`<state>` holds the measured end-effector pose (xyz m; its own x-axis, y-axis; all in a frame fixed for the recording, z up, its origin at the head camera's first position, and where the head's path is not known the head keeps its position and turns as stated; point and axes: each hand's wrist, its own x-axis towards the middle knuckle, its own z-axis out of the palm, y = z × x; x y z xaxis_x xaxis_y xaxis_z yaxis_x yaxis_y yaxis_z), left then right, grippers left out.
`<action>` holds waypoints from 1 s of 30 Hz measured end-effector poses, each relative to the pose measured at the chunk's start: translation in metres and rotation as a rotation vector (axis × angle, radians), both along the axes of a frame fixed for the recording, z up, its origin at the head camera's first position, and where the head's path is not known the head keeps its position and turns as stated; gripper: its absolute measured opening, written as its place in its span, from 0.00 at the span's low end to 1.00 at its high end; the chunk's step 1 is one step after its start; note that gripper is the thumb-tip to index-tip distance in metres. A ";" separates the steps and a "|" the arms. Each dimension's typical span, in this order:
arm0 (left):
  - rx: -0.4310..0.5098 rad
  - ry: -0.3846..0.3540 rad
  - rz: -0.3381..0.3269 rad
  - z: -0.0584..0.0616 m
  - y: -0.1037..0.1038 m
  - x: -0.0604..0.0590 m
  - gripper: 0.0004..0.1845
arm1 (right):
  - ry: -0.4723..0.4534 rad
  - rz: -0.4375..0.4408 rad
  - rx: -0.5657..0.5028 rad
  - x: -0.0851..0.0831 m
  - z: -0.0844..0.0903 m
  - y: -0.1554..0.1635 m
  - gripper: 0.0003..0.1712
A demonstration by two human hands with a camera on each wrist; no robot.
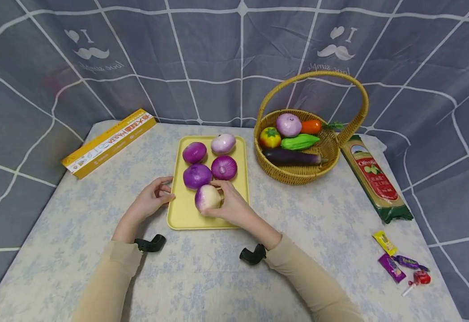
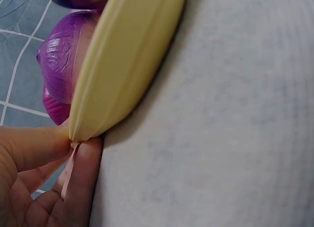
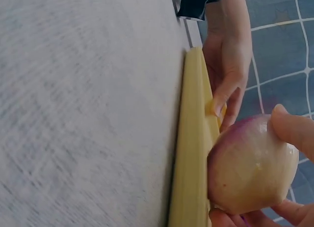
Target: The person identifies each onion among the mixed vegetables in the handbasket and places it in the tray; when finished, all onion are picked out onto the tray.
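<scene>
On the yellow tray (image 1: 178, 219), four onions (image 1: 197, 175) fill the far half closely, so a hand cannot pass between them. The near half has bare room only at its left part, because the pale onion (image 1: 207, 197) and the right hand (image 1: 232, 206) take the near right part. The left hand (image 1: 151, 200) blocks the tray's left edge. Between tray and basket (image 1: 299, 175) there is an open strip of table. The basket handle (image 1: 363, 96) arches over the vegetables, so entry is from front or back. The yellow box (image 1: 107, 142) lies far left, the pasta packet (image 1: 375, 179) right of the basket, the sweets (image 1: 399, 264) near the right edge. The near table (image 1: 202, 281) is crossed by both forearms.
</scene>
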<state>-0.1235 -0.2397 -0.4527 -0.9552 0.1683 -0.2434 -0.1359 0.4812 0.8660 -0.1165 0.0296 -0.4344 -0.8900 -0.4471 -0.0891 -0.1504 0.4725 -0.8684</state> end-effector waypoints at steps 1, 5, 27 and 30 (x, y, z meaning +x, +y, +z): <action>-0.001 0.003 0.000 0.000 0.000 0.000 0.32 | -0.006 0.002 -0.001 0.000 0.000 -0.001 0.46; -0.001 0.009 0.004 0.000 0.002 -0.001 0.32 | 0.022 0.020 0.046 0.001 0.000 -0.005 0.46; -0.014 -0.001 0.006 -0.002 0.000 -0.001 0.32 | 0.093 0.054 0.125 0.011 -0.002 -0.016 0.50; -0.013 0.001 -0.001 -0.002 -0.001 -0.001 0.32 | 0.091 0.059 0.142 0.011 -0.003 -0.014 0.50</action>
<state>-0.1243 -0.2409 -0.4547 -0.9552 0.1666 -0.2448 -0.1346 0.4921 0.8601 -0.1054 0.0156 -0.4369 -0.8700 -0.4873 -0.0751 -0.2568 0.5779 -0.7747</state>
